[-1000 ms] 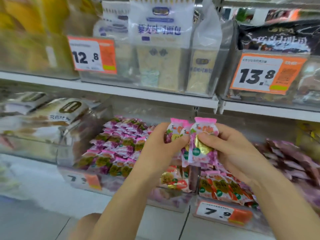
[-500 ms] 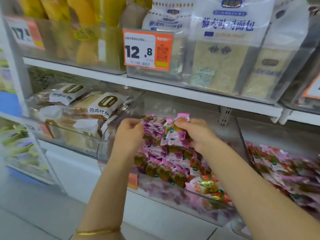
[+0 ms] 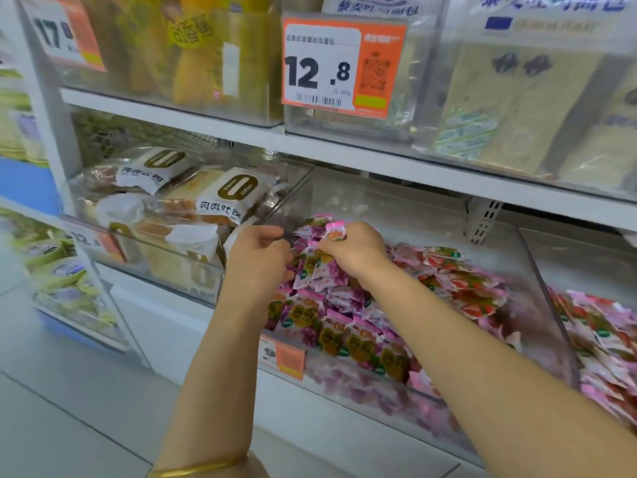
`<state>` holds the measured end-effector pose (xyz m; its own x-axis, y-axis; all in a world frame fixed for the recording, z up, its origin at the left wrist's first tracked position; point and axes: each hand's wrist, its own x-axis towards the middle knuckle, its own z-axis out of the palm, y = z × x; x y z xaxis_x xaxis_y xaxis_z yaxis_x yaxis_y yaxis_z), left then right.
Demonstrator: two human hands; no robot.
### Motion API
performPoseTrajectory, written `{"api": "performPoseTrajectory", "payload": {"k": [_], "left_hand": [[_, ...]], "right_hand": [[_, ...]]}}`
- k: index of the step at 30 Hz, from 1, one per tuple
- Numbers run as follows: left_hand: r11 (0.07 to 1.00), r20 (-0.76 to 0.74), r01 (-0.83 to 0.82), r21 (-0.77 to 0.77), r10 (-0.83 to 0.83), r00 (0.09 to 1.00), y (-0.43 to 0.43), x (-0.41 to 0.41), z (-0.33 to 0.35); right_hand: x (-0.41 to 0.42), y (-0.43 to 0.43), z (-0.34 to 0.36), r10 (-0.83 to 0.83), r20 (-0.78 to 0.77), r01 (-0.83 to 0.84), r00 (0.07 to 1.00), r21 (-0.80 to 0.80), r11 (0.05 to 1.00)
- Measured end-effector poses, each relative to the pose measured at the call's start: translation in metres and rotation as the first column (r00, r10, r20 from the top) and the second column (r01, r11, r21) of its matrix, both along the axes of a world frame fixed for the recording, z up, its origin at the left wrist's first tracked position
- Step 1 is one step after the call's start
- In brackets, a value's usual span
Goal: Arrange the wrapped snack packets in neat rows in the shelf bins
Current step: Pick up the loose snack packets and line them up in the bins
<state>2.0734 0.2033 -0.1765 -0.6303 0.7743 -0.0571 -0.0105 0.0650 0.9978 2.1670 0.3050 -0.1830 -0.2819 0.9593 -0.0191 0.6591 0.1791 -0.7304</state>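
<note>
Pink-wrapped snack packets (image 3: 336,233) were pinched in the curled fingers of the right hand (image 3: 355,251), above the far-left corner of the pile in the clear shelf bin (image 3: 396,208). Purple packets (image 3: 344,339) lay in rows at 6 o'clock of that hand, red ones (image 3: 462,281) at 3 o'clock. The left hand (image 3: 258,257) sat at 9 o'clock, fingers curled against the pile; whether they gripped a packet could not be told.
</note>
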Motion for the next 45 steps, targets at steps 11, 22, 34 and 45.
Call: {"api": "performPoseTrajectory", "payload": {"k": [11, 22, 34, 45], "left_hand": [[1.000, -0.028, -0.015, 0.007, 0.015, 0.999, -0.002, 0.000, -0.005], [1.000, -0.077, 0.014, -0.010, -0.015, 0.997, 0.002, 0.002, -0.010], [0.991, -0.367, 0.089, -0.100, -0.120, 0.923, 0.011, 0.004, -0.018], [0.918, -0.584, 0.194, -0.347, -0.373, 0.721, 0.019, 0.002, -0.029]], "right_hand": [[-0.011, 0.010, -0.006, -0.380, -0.488, 0.115, 0.786, -0.489, 0.865], [-0.010, 0.005, 0.000, -0.132, -0.360, 0.046, 0.923, -0.236, 0.971], [0.005, 0.001, -0.006, -0.021, -0.071, 0.021, 0.997, -0.004, 1.000], [0.039, -0.006, -0.009, -0.009, 0.085, 0.000, 0.996, 0.108, 0.994]]}}
